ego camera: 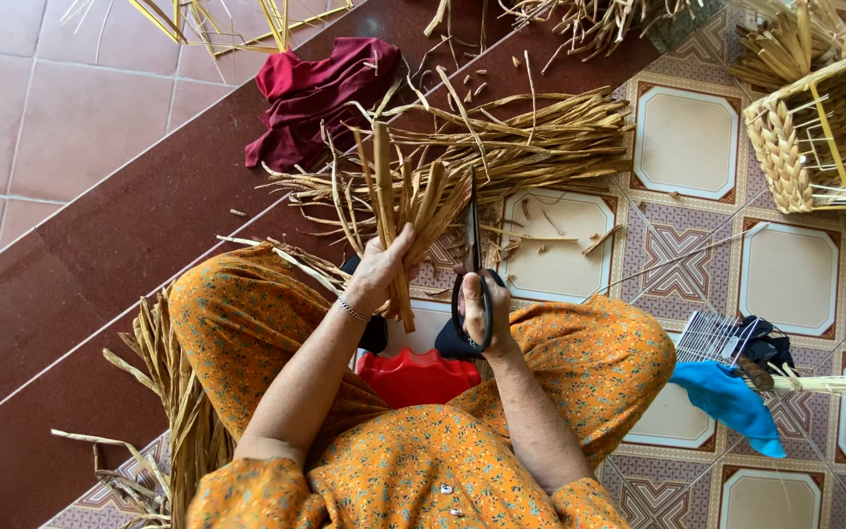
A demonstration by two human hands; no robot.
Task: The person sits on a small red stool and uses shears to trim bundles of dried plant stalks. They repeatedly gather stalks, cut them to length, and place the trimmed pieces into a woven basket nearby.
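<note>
We note our left hand (376,274) gripping a bundle of dried straw stalks (399,211), our right hand (482,313) closed on black scissors (474,264), blades upright beside the bundle

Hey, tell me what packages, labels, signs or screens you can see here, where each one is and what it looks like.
None in view: no package, label, sign or screen.
The left hand grips a bundle of dried straw stalks, tan, standing up from the lap.
The right hand holds black-handled scissors, blades pointing away.
A woven straw basket sits at the upper right, its yellow wire frame showing.
</note>
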